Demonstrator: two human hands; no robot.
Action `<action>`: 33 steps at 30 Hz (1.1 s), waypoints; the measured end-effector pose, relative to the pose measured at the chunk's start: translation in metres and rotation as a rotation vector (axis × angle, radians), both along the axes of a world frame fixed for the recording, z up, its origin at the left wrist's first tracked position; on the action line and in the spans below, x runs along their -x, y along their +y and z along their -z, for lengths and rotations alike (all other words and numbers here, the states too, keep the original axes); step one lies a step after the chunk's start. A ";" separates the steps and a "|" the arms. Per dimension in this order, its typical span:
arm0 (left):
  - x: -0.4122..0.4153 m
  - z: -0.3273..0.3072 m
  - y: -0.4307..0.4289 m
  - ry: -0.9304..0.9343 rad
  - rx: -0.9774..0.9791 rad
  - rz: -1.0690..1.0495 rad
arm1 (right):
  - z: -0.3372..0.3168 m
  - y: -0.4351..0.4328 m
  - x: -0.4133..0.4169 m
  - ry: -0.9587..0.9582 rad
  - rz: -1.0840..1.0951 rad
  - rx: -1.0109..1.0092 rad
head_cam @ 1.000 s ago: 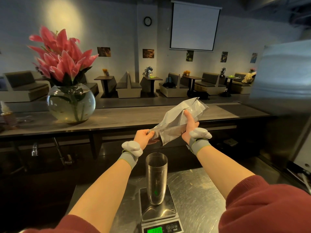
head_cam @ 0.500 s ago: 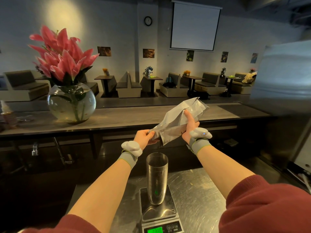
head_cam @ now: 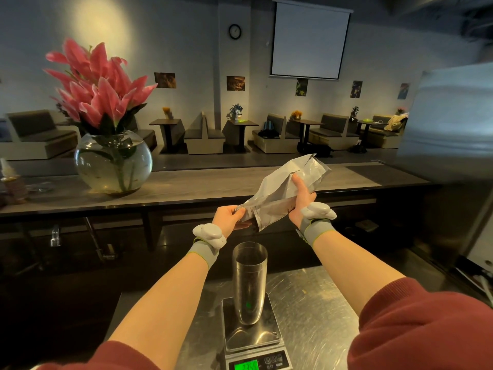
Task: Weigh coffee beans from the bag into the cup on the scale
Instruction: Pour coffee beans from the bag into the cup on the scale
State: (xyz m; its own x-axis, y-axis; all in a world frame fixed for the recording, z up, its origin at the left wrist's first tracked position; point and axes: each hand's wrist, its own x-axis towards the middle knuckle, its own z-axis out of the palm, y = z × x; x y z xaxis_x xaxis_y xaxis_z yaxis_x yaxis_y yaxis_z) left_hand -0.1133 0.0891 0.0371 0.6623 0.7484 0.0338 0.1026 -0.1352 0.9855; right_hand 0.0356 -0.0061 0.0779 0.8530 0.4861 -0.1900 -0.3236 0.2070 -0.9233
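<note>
A crumpled silver coffee bag [head_cam: 277, 194] is held tilted in the air, its mouth end pointing down-left above the cup. My left hand [head_cam: 230, 216] pinches the bag's lower mouth corner. My right hand [head_cam: 301, 199] grips the bag's body from the right, thumb up along its side. Below them a tall steel cup [head_cam: 249, 281] stands upright on the steel platform of a small digital scale [head_cam: 253, 339], whose green display is lit at the frame's bottom edge. Any beans in the cup are hidden by its dark inside.
The scale sits on a scratched steel counter [head_cam: 314, 316]. Behind it runs a raised dark bar shelf [head_cam: 213, 182] with a round glass vase of pink lilies [head_cam: 112, 156] at the left. A large steel appliance [head_cam: 453, 156] rises at the right.
Both hands and the bag stay almost in the same place over the cup; the view has shifted very slightly.
</note>
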 end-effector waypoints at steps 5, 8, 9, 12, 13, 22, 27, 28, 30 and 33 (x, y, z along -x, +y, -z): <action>0.000 0.001 0.000 -0.009 0.010 0.012 | 0.000 0.000 0.001 0.005 0.009 -0.007; 0.000 0.002 0.000 -0.019 0.024 0.016 | 0.000 0.000 0.000 -0.001 0.014 -0.006; 0.000 0.002 0.000 -0.021 0.021 0.010 | 0.000 0.000 0.000 0.002 0.011 -0.009; 0.000 0.001 0.000 -0.019 0.007 -0.003 | 0.000 0.001 0.002 0.002 0.009 -0.006; 0.001 0.001 0.000 -0.020 0.008 0.002 | -0.001 0.000 0.002 0.006 0.015 -0.010; 0.003 0.000 -0.002 -0.043 0.026 0.015 | 0.000 0.000 0.002 0.007 0.001 -0.037; 0.003 0.002 -0.002 -0.031 0.038 0.025 | -0.001 0.000 0.001 0.016 0.011 -0.038; 0.002 0.002 -0.003 -0.029 0.037 0.028 | -0.002 -0.001 0.001 0.018 0.009 -0.039; 0.002 0.001 -0.003 -0.028 0.028 0.025 | -0.002 -0.001 0.002 0.016 0.007 -0.031; 0.002 -0.001 -0.003 -0.021 0.012 0.016 | -0.001 -0.001 0.002 0.012 0.011 -0.030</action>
